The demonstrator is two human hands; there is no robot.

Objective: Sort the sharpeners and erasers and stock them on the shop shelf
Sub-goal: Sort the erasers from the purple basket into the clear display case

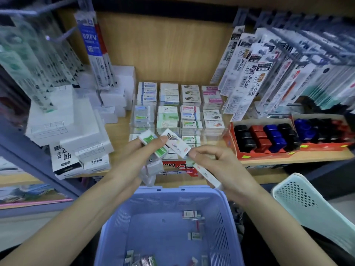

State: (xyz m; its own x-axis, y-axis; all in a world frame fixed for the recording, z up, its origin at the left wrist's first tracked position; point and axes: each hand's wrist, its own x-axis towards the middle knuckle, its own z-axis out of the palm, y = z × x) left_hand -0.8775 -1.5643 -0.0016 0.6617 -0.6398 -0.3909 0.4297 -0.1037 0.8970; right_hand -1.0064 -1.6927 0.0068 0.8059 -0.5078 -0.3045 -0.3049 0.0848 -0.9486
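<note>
With our left hand (146,150) grasping a fan of boxed erasers (153,144) and our right hand (213,162) pinching one more long eraser (208,176) above the lilac basket (134,204), we should match each sleeve design to its clear shelf tray (179,112) column before slotting it in squarely.

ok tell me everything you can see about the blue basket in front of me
The blue basket is a lavender-blue plastic crate with slotted, ventilated walls and a solid floor, sitting upright and open below the shop shelf, between the person's forearms. Its near edge runs out of the picture. It is mostly empty: a few small wrapped erasers lie scattered on the floor, some toward the right and a cluster at the bottom edge. Neither hand touches it. A pale green perforated basket sits to its right.
</note>
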